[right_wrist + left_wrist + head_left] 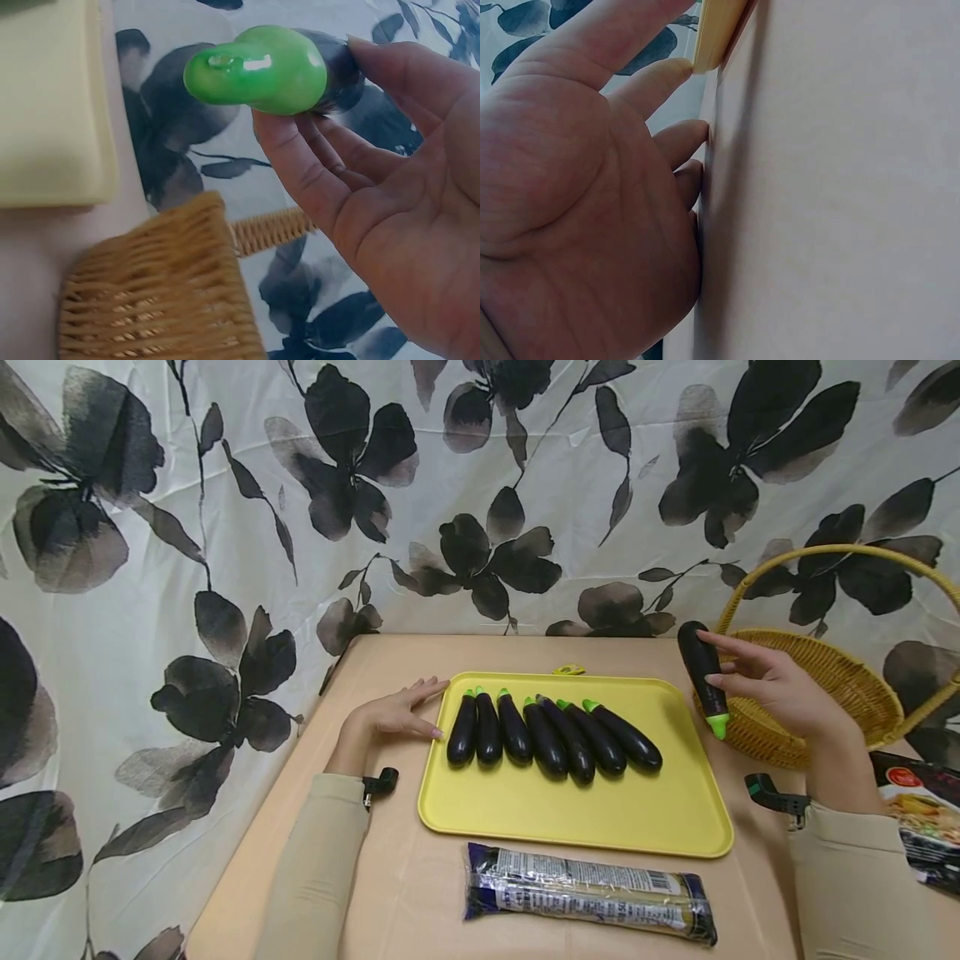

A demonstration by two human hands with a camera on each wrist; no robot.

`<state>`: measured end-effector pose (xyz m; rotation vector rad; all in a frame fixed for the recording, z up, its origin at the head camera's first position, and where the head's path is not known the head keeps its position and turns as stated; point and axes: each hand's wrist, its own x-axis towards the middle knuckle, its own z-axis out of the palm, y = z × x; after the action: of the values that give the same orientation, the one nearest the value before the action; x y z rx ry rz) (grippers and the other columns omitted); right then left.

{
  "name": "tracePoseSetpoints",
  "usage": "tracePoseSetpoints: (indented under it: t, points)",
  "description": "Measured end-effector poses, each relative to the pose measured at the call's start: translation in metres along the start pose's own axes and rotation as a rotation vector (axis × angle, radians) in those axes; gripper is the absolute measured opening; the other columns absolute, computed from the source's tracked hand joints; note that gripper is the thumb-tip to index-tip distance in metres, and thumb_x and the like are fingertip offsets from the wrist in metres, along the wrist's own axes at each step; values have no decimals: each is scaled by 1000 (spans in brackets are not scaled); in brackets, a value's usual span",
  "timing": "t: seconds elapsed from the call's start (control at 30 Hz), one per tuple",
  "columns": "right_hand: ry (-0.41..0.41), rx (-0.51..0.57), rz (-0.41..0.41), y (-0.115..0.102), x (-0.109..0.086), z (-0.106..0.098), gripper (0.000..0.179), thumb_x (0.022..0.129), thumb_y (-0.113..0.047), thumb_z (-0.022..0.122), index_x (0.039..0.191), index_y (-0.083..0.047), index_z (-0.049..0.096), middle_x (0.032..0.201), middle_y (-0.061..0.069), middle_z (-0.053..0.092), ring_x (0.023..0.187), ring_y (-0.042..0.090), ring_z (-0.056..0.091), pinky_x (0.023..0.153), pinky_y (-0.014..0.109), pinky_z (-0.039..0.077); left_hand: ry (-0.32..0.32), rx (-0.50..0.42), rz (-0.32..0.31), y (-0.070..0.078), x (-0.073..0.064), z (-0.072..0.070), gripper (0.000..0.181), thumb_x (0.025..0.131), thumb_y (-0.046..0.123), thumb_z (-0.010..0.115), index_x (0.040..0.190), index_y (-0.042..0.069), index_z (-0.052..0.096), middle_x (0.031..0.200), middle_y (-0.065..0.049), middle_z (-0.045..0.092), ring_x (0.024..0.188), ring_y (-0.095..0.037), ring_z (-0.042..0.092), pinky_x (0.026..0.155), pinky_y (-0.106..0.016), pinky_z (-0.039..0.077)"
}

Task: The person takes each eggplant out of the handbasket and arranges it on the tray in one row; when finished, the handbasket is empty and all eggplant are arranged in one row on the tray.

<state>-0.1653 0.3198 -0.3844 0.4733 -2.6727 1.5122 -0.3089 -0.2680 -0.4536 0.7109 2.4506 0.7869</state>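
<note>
My right hand pinches a dark purple eggplant between thumb and fingers, its green stem end pointing down toward me. That eggplant is held up by the near left side of a wicker basket, right of the yellow tray. Several more eggplants lie side by side in a row on the tray, green stems toward the back. At the tray's left edge, my left hand rests with fingers extended, thumb and fingertips right at the rim.
A long clear-and-blue packet with printed labels lies in front of the tray. Right of it, a dark food package sits below the basket. Behind the tray is a small yellow item. A floral curtain hangs behind the table.
</note>
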Motion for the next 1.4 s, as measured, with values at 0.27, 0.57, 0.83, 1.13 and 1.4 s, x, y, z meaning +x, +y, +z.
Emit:
tracePoseSetpoints:
  t: [0.27,0.57,0.83,1.13,1.4]
  points:
    - [-133,-45,-18,4,10,19,58,105,-9,61,160,-15,43,148,5,54,107,4,68,81,23,60,5,-8,-8,0,0,0,110,78,52,89,166,36,25,177,-3,3,163,-28,-10,130,-61,-6]
    - [-270,-89,34,7,16,33,58,103,-14,65,158,-16,46,128,18,63,94,17,65,76,28,57,2,-16,-15,1,0,-1,109,78,51,89,166,38,26,177,-1,4,163,-27,-10,130,-61,-6]
    - [-332,-41,135,8,20,44,58,103,-12,64,158,-19,47,115,18,59,87,27,55,70,35,53,0,-18,-8,1,1,-3,109,78,51,89,166,37,26,177,-3,4,163,-29,-10,130,-61,-6]
    - [-381,-109,202,14,24,52,58,101,-21,69,155,-23,51,146,17,52,116,33,49,88,36,44,-5,-17,-13,1,2,-2,110,78,52,89,166,37,26,177,-3,3,163,-29,-10,129,-62,-7]
    - [-418,-111,205,18,26,56,58,101,-15,67,156,-19,49,148,19,49,118,33,49,86,33,44,3,-21,-11,1,2,-1,110,77,52,90,166,38,25,177,-4,3,163,-29,-10,129,-61,-7]
